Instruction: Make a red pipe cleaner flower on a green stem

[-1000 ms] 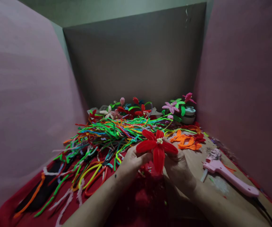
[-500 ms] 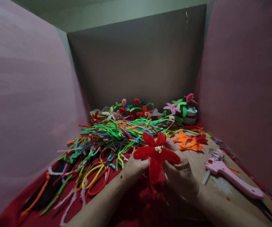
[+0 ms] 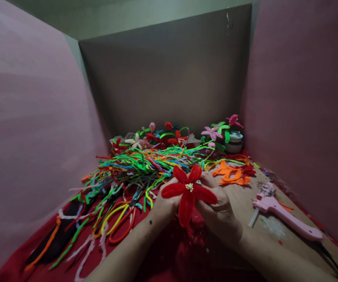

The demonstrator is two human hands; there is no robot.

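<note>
A red pipe-cleaner flower [image 3: 186,209] with five fuzzy petals and a pale beaded centre faces me, low in the middle of the view. My left hand [image 3: 166,205] grips it from the left, its fingertips hidden behind the petals. From the other side my right hand [image 3: 216,209] is closed behind the same flower, with its thumb under the right petal. Whatever lies between the fingers at the back of the flower is out of sight.
A heap of coloured pipe cleaners [image 3: 145,160] lies ahead, scissors [image 3: 122,223] to its left front. On the right board rest orange pipe-cleaner pieces [image 3: 230,173] and a pink glue gun [image 3: 286,215]. Finished flowers [image 3: 177,138] stand at the back, between pink side walls [image 3: 301,98].
Both hands and the red flower have shifted slightly left in view, and the whole scene has drifted slightly left too. The hold on the flower looks the same.
</note>
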